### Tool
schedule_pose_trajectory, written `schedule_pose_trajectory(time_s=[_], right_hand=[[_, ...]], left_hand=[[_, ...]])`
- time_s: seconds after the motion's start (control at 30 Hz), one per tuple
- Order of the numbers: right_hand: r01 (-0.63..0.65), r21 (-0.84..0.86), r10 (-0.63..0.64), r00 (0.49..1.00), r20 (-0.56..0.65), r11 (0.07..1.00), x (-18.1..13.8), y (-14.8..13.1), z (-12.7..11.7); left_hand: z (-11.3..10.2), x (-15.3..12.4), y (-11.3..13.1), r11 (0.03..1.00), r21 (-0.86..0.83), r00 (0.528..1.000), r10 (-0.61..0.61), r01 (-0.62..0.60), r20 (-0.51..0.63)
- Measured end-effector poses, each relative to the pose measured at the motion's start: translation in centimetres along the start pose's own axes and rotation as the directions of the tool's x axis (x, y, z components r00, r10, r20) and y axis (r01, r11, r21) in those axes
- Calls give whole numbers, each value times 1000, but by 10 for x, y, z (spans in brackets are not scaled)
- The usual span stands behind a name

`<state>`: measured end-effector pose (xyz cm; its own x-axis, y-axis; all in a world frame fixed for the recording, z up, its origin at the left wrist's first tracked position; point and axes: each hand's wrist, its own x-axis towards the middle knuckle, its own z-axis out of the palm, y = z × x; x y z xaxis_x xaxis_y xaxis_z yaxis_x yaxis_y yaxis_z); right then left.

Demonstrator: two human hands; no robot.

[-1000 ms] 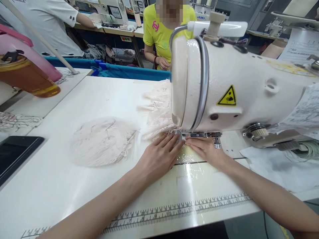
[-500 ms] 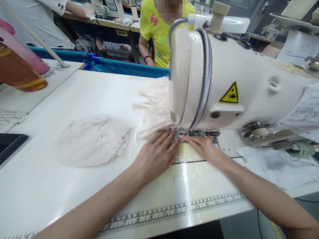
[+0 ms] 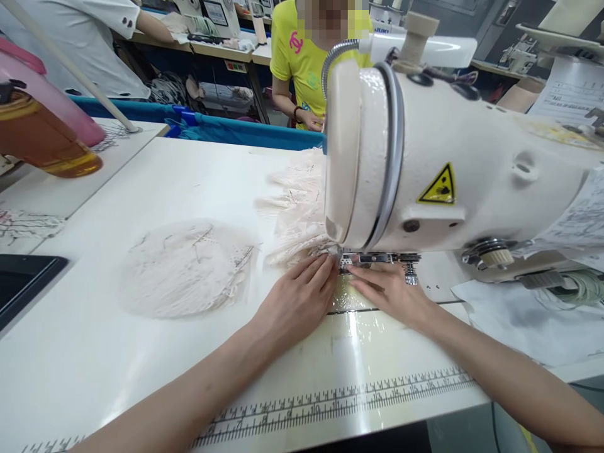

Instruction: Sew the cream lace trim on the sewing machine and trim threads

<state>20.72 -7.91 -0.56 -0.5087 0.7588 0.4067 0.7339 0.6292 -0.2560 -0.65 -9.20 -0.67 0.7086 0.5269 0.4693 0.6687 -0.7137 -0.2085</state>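
Just behind the amber cup [image 3: 51, 139] is 1 pink bottle [image 3: 70, 104]; 1 pale pole [image 3: 94, 91] has its foot right of the cup. Nearer than the cup lie loose thread scraps [image 3: 28, 225], then 1 black device [image 3: 28, 286], partly in view. Beyond the cup and rightward runs blue cloth [image 3: 255, 132]. Well behind the cup are 2 people: 1 in a white top [image 3: 75, 47], 1 farther right in a yellow top [image 3: 285, 60].
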Motion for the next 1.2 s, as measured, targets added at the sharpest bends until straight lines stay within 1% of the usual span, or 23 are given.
schedule_pose_trajectory(time_s=[0.13, 0.3, 0.4, 0.57, 0.7, 1.07, 1.2], right_hand=[[-35, 26, 35, 999, 16, 999, 0, -7, -4], [-49, 68, 45, 997, 57, 996, -1, -5, -4], [-47, 53, 43, 996, 82, 997, -2, -2, -3], [-5, -4, 6, 999, 41, 1000, -3, 0, -2], [-8, -26, 10, 998, 56, 1000, -4, -1, -4], [-38, -28, 40, 995, 88, 999, -3, -3, -3], [-17, -43, 21, 995, 97, 999, -2, -4, -3]], left_hand=[[0, 1, -2, 996, -62, 997, -63, 66, 51], [-1, 1, -3, 995, -76, 996, -66, 71, 61], [-2, 2, -3, 992, -98, 996, -71, 77, 59], [-2, 3, -3, 994, -73, 995, -76, 80, 59], [-4, 4, -3, 992, -90, 994, -82, 88, 71], [-2, 4, -4, 996, -44, 995, -78, 80, 57], [-2, 5, -4, 996, -12, 995, -85, 85, 56]])
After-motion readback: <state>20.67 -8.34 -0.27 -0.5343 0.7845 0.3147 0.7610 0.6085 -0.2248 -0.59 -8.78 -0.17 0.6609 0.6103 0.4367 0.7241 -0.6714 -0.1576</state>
